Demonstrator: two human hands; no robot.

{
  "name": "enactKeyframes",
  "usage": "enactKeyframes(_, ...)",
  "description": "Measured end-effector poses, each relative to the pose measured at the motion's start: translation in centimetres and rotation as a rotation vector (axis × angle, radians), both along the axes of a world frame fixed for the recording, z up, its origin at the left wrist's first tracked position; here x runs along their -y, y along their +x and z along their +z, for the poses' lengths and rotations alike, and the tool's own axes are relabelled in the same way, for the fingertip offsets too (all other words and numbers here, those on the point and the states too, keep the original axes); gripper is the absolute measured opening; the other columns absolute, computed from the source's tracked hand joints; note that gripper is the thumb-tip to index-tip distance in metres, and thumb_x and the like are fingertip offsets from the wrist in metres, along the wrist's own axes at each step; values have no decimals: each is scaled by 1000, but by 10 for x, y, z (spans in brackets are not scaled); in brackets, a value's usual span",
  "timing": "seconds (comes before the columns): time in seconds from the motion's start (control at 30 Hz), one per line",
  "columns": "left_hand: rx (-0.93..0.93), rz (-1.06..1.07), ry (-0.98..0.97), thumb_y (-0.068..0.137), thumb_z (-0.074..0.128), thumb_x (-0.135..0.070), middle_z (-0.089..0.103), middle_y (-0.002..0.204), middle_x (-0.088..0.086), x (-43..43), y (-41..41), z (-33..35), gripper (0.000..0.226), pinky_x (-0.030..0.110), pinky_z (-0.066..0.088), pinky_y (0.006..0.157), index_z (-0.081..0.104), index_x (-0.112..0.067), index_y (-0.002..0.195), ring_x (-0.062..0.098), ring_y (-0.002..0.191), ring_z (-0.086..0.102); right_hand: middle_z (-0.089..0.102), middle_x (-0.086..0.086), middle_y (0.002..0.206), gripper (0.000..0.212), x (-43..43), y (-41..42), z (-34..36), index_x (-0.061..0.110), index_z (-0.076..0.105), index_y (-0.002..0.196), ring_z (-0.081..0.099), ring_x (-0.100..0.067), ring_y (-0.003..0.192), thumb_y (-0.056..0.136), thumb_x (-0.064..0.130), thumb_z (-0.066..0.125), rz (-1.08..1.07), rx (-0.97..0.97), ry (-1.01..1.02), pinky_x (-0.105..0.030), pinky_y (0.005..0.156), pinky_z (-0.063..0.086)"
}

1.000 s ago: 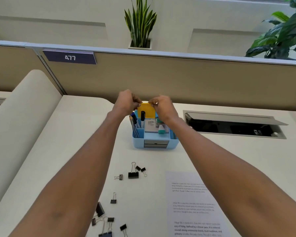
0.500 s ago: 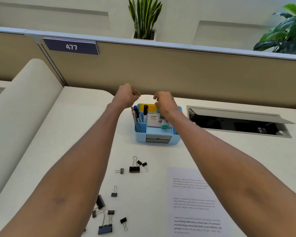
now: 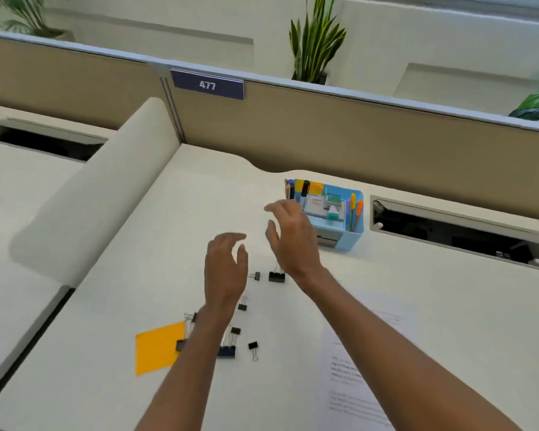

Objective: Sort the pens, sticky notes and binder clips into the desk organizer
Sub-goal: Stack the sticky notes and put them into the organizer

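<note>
A light blue desk organizer [image 3: 353, 236] stands on the white desk at the back, holding pens [image 3: 305, 188], a yellow sticky pad [image 3: 316, 188] and small boxes. My left hand [image 3: 226, 269] and my right hand [image 3: 290, 236] hover empty with relaxed fingers just left of the organizer and in front of it. Several black binder clips [image 3: 276, 276] lie scattered on the desk under and below my hands. A yellow sticky note pad [image 3: 157, 348] lies flat at the lower left, partly under my left forearm.
A printed sheet of paper [image 3: 355, 368] lies at the lower right. An open cable hatch [image 3: 458, 231] sits right of the organizer. A tan partition [image 3: 355, 135] runs behind the desk, and a rounded cream divider [image 3: 91, 194] borders it on the left.
Both hands let go of the yellow sticky pad, now in the organizer's back slot, and drew back toward me, opening. The camera swung left, bringing another yellow pad into view.
</note>
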State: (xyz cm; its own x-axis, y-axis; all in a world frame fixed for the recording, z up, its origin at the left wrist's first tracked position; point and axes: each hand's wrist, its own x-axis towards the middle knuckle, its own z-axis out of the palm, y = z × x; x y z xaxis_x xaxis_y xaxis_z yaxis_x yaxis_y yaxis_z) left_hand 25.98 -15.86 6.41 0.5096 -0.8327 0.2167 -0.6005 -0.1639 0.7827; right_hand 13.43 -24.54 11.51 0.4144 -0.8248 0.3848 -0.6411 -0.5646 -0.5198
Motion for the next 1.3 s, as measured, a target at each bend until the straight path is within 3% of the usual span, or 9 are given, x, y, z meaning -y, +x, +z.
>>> enactKeyframes(0.1,-67,100,105,99,57,-8,66,132,4,-73,-22,-29,31,34,45,109,67,-14,127,20,128,54,63,-5,120,26,-58,30,-16,12,68,120,60,-22,106,95,9,61,165,-42,47,-37,87,52)
enactKeyframes(0.2,-198,127,134,97,62,-8,66,126,5,-128,-39,-45,33,28,50,96,62,-11,130,20,119,61,62,-5,121,25,-108,65,-33,14,66,121,58,-25,107,97,15,59,387,-126,138,-39,86,50)
enactKeyframes(0.37,-491,228,292,86,67,6,66,122,12,-191,-52,-69,51,25,55,82,55,-11,133,29,109,68,51,-5,144,54,-167,118,-70,17,51,143,48,-26,129,93,31,68,635,-484,240,-39,100,44)
enactKeyframes(0.6,53,60,190,105,45,-25,59,145,3,-223,-41,-83,42,20,30,117,51,-13,145,14,136,53,48,-10,139,72,-190,140,-103,12,39,146,46,-31,129,85,25,75,641,-788,141,-40,108,35)
enactKeyframes(0.77,169,59,179,102,53,-17,48,154,2,-234,-38,-95,49,35,31,123,42,-18,150,18,147,38,47,-8,129,63,-184,145,-101,14,51,134,44,-29,122,78,24,78,563,-767,165,-41,105,33)
enactKeyframes(0.9,190,98,232,106,49,-20,43,160,-1,-246,-40,-97,47,35,26,126,44,-20,152,16,152,33,59,-4,116,31,-183,146,-95,19,64,120,47,-24,115,92,10,55,541,-574,279,-40,104,31)
enactKeyframes(1.07,191,31,107,96,66,-12,63,141,1,-198,-57,-78,37,40,49,112,67,-17,132,20,136,54,65,-6,96,13,-121,88,-56,17,63,100,58,-28,89,93,10,55,295,-195,597,-41,77,47)
enactKeyframes(1.17,180,127,57,94,61,-19,71,124,5,-197,-53,-73,29,42,58,98,74,-14,120,24,119,64,66,-8,98,20,-117,75,-47,20,57,110,64,-31,86,93,8,56,298,-58,631,-46,71,55)
enactKeyframes(1.3,192,146,55,88,74,-4,68,126,6,-202,-42,-78,34,40,55,101,72,-14,120,24,122,59,61,-2,97,46,-116,64,-42,38,50,126,63,-21,78,92,8,59,337,49,625,-40,64,57)
